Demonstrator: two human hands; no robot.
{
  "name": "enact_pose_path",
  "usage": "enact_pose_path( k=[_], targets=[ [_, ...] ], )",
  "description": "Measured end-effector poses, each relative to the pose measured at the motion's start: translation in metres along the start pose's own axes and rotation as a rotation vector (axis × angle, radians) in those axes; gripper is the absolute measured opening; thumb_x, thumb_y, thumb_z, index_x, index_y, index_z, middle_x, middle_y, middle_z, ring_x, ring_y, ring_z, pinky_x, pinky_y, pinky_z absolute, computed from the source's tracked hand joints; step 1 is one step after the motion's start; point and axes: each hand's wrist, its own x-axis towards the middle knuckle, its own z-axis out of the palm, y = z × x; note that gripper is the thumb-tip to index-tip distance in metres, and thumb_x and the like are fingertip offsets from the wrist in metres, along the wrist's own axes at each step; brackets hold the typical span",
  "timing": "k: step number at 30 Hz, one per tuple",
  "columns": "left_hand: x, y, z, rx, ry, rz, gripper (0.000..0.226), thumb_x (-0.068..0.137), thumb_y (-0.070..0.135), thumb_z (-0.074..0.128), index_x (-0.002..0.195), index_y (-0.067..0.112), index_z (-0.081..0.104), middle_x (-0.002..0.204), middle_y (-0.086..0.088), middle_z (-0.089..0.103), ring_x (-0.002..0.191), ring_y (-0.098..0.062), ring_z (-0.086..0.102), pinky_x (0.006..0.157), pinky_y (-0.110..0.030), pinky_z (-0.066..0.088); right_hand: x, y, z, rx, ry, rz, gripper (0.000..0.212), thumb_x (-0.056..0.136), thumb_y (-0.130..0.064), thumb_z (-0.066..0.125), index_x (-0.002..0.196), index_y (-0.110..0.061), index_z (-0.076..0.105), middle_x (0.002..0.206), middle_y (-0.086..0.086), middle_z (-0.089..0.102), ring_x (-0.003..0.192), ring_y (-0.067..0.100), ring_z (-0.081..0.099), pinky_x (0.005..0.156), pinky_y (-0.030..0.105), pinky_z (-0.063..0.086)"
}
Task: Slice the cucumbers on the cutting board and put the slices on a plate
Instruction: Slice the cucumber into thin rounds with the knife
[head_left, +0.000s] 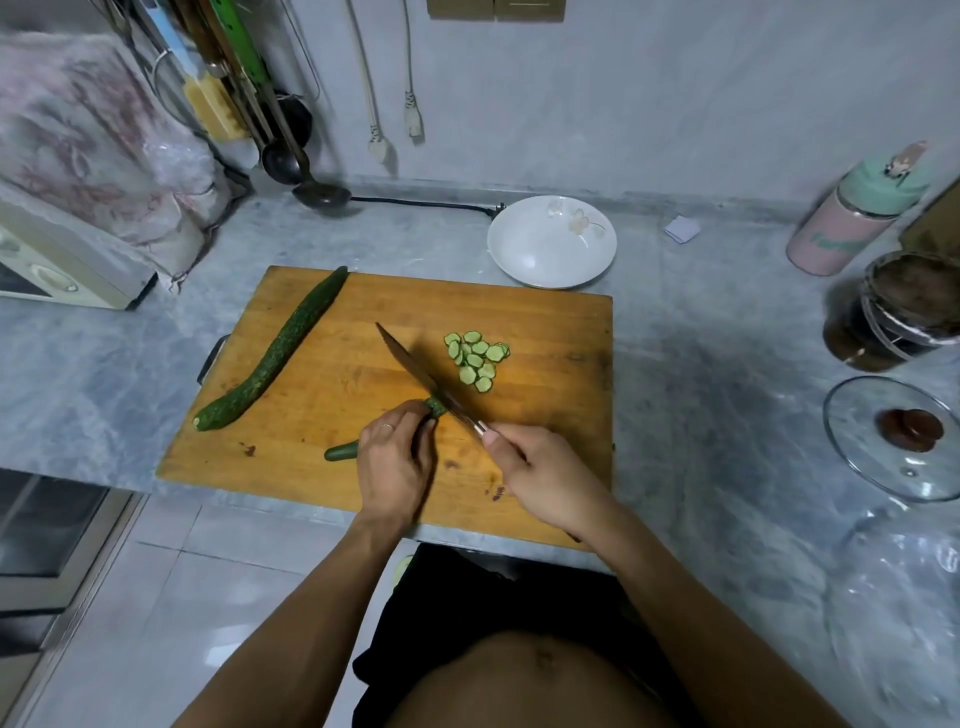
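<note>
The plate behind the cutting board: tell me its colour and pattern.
White plate with a faint pale flower motif near its far rim; it shows best, and only, in the head view.

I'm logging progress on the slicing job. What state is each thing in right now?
Cucumber under the left hand: partly sliced, held down.
Whole cucumber: uncut, lying on the cutting board.
Slices: piled on the board, not yet plated.
Plate: upright, no slices in it.
Knife: gripped, blade at the cucumber's cut end.
Left hand: holding the cucumber.
Right hand: gripping the knife handle.
Glass lid: lying on the counter.
</note>
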Motion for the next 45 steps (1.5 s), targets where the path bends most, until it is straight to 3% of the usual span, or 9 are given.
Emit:
enact_pose_path(
  k=[4,8,17,30,33,36,39,42,45],
  targets=[
    [-0.003,-0.001,0.008,0.002,0.032,-0.037,0.023,0.094,0.020,0.060,0.112,0.010,0.071,0.112,-0.006,0.069,0.095,-0.028,0.064,0.081,-0.040,0.051,-0.010,-0.005,0.003,-0.053,0.014,-0.038,0.032,0.106,-0.038,0.041,0.095,-0.017,0.063,0.072,0.011,0.061,0.067,0.025,0.059,0.061,0.039,0.041],
    [-0.005,0.003,0.011,0.045,0.063,-0.046,0.019,0.089,0.012,0.066,0.107,0.010,0.074,0.111,-0.007,0.069,0.093,-0.031,0.063,0.078,-0.041,0.051,-0.016,-0.007,0.005,-0.088,0.031,-0.030,0.032,0.105,-0.039,0.041,0.076,-0.034,0.051,0.070,0.006,0.060,0.068,0.023,0.056,0.062,0.037,0.041],
    [-0.004,0.004,0.013,0.076,0.051,-0.056,0.022,0.088,0.011,0.065,0.108,0.015,0.073,0.110,-0.008,0.067,0.092,-0.033,0.060,0.076,-0.040,0.048,-0.019,-0.012,0.005,-0.075,0.029,-0.026,0.039,0.105,-0.042,0.039,0.067,-0.046,0.046,0.061,-0.006,0.049,0.055,0.010,0.045,0.053,0.031,0.035],
    [-0.002,0.002,0.012,0.081,0.049,-0.023,0.027,0.082,0.002,0.069,0.108,0.008,0.074,0.114,-0.010,0.069,0.095,-0.033,0.063,0.080,-0.044,0.051,-0.009,-0.018,-0.002,-0.040,-0.029,0.035,0.040,0.106,-0.041,0.040,0.067,-0.036,0.048,0.059,-0.006,0.047,0.057,0.013,0.047,0.055,0.033,0.036],
    [-0.003,0.005,0.012,0.085,0.054,-0.023,0.030,0.079,-0.001,0.070,0.107,0.007,0.074,0.113,-0.011,0.069,0.096,-0.033,0.063,0.080,-0.042,0.050,-0.003,-0.020,-0.006,0.000,-0.063,0.063,0.044,0.106,-0.039,0.041,0.063,-0.037,0.044,0.047,-0.013,0.045,0.046,0.004,0.044,0.053,0.031,0.039],
    [-0.003,0.005,0.012,0.081,0.061,-0.029,0.031,0.078,-0.001,0.071,0.108,0.007,0.073,0.112,-0.011,0.070,0.095,-0.034,0.063,0.080,-0.042,0.048,0.006,-0.019,-0.004,0.053,-0.079,0.099,0.041,0.107,-0.037,0.041,0.066,-0.032,0.044,0.044,-0.011,0.039,0.034,0.001,0.038,0.046,0.026,0.028],
    [-0.003,0.005,0.013,0.074,0.053,-0.041,0.029,0.079,-0.001,0.070,0.107,0.007,0.073,0.112,-0.011,0.070,0.096,-0.034,0.064,0.080,-0.042,0.049,0.012,-0.013,0.005,0.011,-0.033,0.067,0.040,0.107,-0.035,0.042,0.068,-0.027,0.048,0.051,-0.009,0.040,0.041,0.001,0.039,0.047,0.026,0.028],
    [-0.003,0.005,0.012,0.061,0.054,-0.050,0.028,0.080,0.001,0.071,0.107,0.007,0.073,0.113,-0.013,0.069,0.098,-0.034,0.064,0.082,-0.042,0.049,0.012,-0.007,0.013,-0.017,0.000,0.068,0.032,0.106,-0.037,0.040,0.087,-0.020,0.060,0.058,-0.007,0.044,0.051,0.005,0.040,0.049,0.024,0.030],
    [-0.006,0.005,0.009,0.046,0.063,-0.018,0.027,0.082,0.005,0.066,0.108,0.006,0.073,0.113,-0.014,0.069,0.099,-0.033,0.064,0.086,-0.042,0.050,0.010,-0.007,0.015,-0.048,0.015,0.054,0.031,0.106,-0.038,0.039,0.088,-0.020,0.058,0.059,-0.006,0.044,0.054,0.008,0.042,0.052,0.029,0.032]
  ],
)
